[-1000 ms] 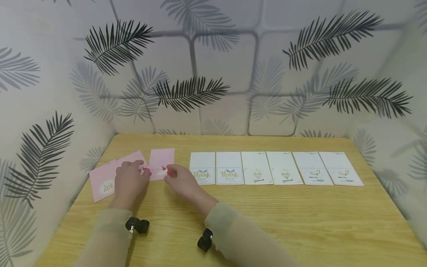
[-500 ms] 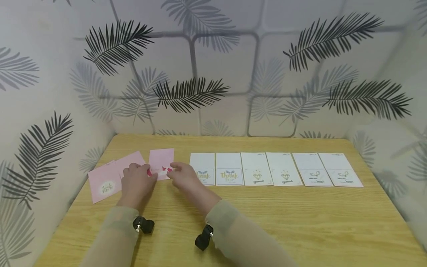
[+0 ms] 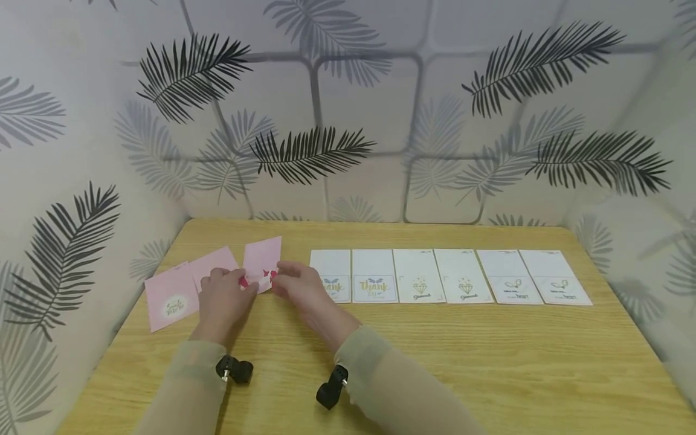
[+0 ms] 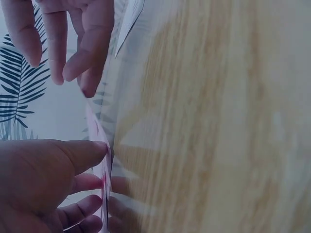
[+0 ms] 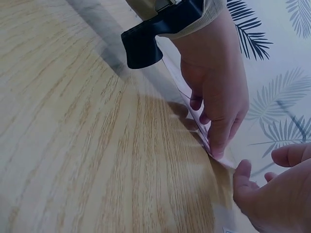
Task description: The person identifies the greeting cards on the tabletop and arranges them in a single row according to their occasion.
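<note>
A pink card [image 3: 261, 257] with red print lies tilted between both hands, its right side raised off the table. My left hand [image 3: 225, 299] rests on its left part, thumb and fingertips against the paper. In the left wrist view the left hand [image 4: 43, 179] touches the card [image 4: 99, 150], which is seen nearly edge-on. My right hand [image 3: 301, 293] pinches the card's lower right edge between thumb and finger. The right wrist view has the right thumb and fingers [image 5: 242, 172] at the card's corner, across from the left hand [image 5: 218, 107].
Two more pink cards [image 3: 173, 296] overlap at the left, partly behind the left hand. A row of white cards [image 3: 418, 275] with gold or dark print runs along the back right. A patterned wall [image 3: 370, 193] stands behind the wooden table [image 3: 462, 362].
My left hand has shifted right, onto the left part of the pink card. My right hand has moved slightly, and the card's right side has lifted and tilted.
</note>
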`<state>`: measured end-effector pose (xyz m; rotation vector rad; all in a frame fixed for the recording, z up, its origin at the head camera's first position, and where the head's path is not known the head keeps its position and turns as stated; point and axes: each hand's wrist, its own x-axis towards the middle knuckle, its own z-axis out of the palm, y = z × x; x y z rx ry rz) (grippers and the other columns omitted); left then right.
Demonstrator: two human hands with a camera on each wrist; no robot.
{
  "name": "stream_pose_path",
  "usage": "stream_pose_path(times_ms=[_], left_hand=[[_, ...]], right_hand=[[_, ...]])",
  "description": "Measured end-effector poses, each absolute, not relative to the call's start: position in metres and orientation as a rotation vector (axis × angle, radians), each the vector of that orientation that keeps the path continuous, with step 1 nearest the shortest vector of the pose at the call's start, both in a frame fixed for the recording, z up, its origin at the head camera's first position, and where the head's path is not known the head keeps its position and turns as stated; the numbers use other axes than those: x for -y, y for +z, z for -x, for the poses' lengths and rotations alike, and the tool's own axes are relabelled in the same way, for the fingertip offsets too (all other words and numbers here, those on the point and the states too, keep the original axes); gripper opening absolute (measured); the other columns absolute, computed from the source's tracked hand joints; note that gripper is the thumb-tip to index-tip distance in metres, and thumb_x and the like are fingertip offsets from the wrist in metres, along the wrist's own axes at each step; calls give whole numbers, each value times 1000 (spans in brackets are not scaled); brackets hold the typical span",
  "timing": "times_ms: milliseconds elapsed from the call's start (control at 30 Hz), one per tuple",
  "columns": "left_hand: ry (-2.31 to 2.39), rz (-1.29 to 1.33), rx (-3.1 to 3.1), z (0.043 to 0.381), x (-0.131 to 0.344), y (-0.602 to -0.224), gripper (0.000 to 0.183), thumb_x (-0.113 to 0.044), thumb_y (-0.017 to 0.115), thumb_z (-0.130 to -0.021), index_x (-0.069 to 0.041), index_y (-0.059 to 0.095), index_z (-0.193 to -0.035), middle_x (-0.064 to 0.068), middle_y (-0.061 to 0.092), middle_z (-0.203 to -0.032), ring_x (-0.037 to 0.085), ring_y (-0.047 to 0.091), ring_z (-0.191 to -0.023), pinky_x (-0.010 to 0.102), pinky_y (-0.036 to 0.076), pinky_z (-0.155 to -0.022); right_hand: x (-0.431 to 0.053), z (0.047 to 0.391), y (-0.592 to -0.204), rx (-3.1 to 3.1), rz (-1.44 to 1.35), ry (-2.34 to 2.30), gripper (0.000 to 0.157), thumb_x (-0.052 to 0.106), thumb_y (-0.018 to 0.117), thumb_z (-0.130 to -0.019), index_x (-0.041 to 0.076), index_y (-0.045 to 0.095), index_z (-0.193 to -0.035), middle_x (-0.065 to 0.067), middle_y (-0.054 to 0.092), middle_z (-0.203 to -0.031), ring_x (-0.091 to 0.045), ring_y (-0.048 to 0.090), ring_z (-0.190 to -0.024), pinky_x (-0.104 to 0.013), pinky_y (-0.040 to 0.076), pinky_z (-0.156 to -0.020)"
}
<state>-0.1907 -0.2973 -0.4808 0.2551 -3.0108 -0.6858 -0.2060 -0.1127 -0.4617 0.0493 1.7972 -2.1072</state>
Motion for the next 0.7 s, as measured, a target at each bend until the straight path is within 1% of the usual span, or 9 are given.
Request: stream_pose_path(times_ms=[67, 167, 267, 400, 500, 567, 700], left_hand=[[-692, -254, 3001, 190, 297, -480, 59, -34, 66, -107, 7, 62, -148, 37, 51, -145, 58, 45, -128, 69, 40, -106], [-711, -248, 2992, 189, 297, -480, 59, -36, 65, -107, 5, 63, -149, 37, 51, -145, 58, 44, -128, 69, 39, -107], [-717, -237, 2983, 189, 296, -481, 58, -36, 65, -107, 4, 63, -149, 36, 52, -144, 57, 45, -128, 69, 39, -106], [-725, -240, 2944, 187, 293, -480, 54, -34, 64, -107, 2, 65, -147, 36, 54, -142, 57, 46, -128, 68, 40, -106], [-764, -256, 2893, 186, 291, -476, 52, -32, 62, -108, 2, 64, -148, 34, 58, -140, 56, 48, -128, 66, 41, -106], [-791, -255, 2859, 185, 290, -473, 51, -31, 62, -109, 2, 64, -148, 31, 63, -135, 55, 52, -126, 65, 43, -104], [-886, -226, 2824, 184, 288, -467, 50, -29, 62, -109, 3, 62, -147, 26, 72, -127, 52, 61, -121, 64, 48, -102]], right_hand=[[113, 205, -462, -1826, -23, -2095, 47, 0, 71, -99, -2, 67, -147, -19, 66, -147, -22, 70, -117, -36, 58, -102], [115, 205, -462, -1900, 8, -2025, 43, 4, 72, -100, -2, 71, -142, -15, 70, -141, -17, 69, -110, -35, 56, -102], [115, 204, -462, -1944, 30, -1960, 38, 6, 71, -103, -3, 72, -140, -13, 72, -136, -17, 70, -106, -35, 56, -100], [113, 202, -462, -2024, 45, -1915, 39, 5, 70, -102, -2, 72, -141, -13, 73, -135, -18, 71, -104, -34, 58, -96], [110, 201, -461, -2092, 43, -1908, 39, 6, 69, -102, 2, 74, -140, -10, 73, -136, -16, 70, -104, -34, 58, -93], [107, 200, -460, -2120, 37, -1908, 38, 8, 69, -102, 5, 75, -139, -8, 73, -136, -15, 69, -105, -34, 57, -93], [95, 197, -456, -2119, 30, -1926, 38, 12, 68, -103, 10, 76, -140, -6, 74, -134, -17, 70, -110, -37, 56, -95]])
